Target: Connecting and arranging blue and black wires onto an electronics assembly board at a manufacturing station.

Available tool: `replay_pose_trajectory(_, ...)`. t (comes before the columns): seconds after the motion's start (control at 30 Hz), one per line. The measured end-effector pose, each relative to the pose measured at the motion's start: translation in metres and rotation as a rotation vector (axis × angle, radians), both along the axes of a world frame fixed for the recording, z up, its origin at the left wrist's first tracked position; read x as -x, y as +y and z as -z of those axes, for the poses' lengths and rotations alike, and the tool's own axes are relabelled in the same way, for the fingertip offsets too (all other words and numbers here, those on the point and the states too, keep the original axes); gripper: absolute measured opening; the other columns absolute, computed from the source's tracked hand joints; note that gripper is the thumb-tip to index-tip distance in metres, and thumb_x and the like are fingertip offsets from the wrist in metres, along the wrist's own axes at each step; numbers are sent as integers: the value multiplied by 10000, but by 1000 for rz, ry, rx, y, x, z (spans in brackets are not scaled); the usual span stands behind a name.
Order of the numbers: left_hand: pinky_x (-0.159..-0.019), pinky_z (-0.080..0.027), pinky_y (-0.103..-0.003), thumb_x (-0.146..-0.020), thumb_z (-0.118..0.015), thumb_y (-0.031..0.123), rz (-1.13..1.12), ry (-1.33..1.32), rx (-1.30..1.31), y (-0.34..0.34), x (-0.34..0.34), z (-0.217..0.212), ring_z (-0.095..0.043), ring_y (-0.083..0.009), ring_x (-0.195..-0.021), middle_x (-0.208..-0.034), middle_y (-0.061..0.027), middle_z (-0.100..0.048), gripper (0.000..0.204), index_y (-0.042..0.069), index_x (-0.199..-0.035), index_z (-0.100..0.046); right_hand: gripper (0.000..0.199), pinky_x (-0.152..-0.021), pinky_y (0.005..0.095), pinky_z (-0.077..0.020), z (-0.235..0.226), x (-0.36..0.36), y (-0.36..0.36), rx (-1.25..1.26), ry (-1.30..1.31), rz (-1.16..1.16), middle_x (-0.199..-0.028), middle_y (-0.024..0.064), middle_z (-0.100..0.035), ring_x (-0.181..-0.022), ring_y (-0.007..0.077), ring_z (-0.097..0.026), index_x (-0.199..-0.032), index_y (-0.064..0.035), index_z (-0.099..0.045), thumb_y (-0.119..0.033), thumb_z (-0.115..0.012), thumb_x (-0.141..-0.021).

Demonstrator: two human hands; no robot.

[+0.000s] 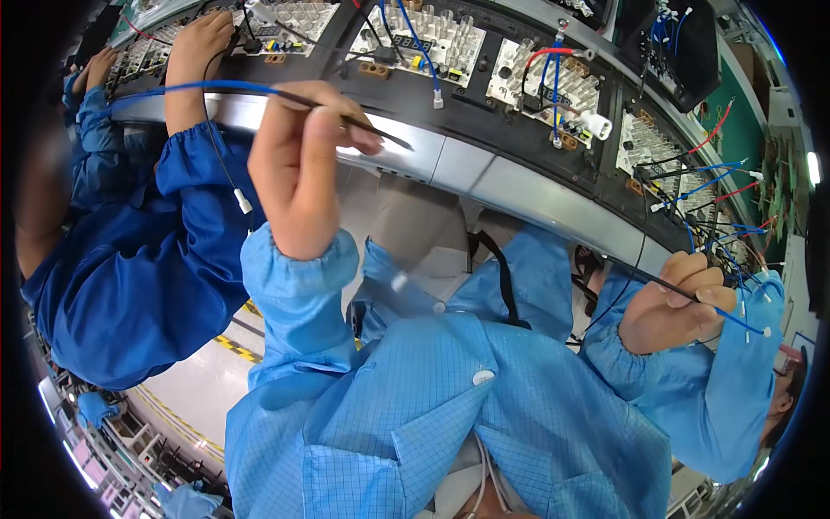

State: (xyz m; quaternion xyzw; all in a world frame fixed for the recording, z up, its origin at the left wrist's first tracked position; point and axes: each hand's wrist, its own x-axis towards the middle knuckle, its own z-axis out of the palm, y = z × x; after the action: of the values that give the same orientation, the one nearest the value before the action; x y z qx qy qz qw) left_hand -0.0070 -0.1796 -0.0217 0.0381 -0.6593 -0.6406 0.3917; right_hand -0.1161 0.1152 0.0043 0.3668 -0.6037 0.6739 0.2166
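In the head view, a blue-and-black lead (pixel 259 90) is pinched shut in the grip of the left hand (pixel 298 164), and a second lead (pixel 683 296) is clamped in the closed right hand (pixel 670 304); both are held off the counter (pixel 484 173). Several boards (pixel 545 86) are already wired, but neither held lead is judged plugged in yet.

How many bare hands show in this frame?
3: the left hand pinching a black probe, the right hand gripping another, a co-worker's hand on the bench at upper left. More may be hidden.
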Motion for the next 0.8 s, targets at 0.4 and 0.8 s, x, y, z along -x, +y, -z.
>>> replay_pose_trajectory(0.4, -623, -538, -250, -889, -586, 29, -358, -223, 449, -8, 36, 35, -696, -163, -786, -787, -80, -684, 91, 14, -974, -617, 325, -476, 260, -311, 2, -2, 35, -33, 94, -7, -590, 0, -381, -533, 137, -379, -863, -81, -435, -386, -524, -935)
replay_pose_trajectory(0.8, -659, -555, -242, -906, -555, 22, -377, -322, 503, -14, 64, 41, -702, -167, -777, -848, -95, -706, 129, -24, -1003, -627, 310, -502, 263, -273, -8, 0, 29, -95, 17, -41, -605, -6, -382, -567, 129, -367, -863, -89, -453, -380, -540, -927)
